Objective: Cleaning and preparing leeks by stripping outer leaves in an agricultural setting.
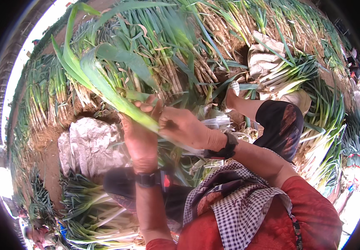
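Green leek (109,91), pointing toward ten o'clock, fills my left hand (140,139) while my right hand (186,127) grips its base, apparently peeling, needing a steady pull

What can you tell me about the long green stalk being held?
The green stalk looks leek-like and fresh: a pale yellow-green shaft with broad leaves, some folded over, spreading toward the upper left. It slants down rightward in front of bundled stalks. The left hand grips the shaft; the right hand is curled at its lower end, partly blurred.
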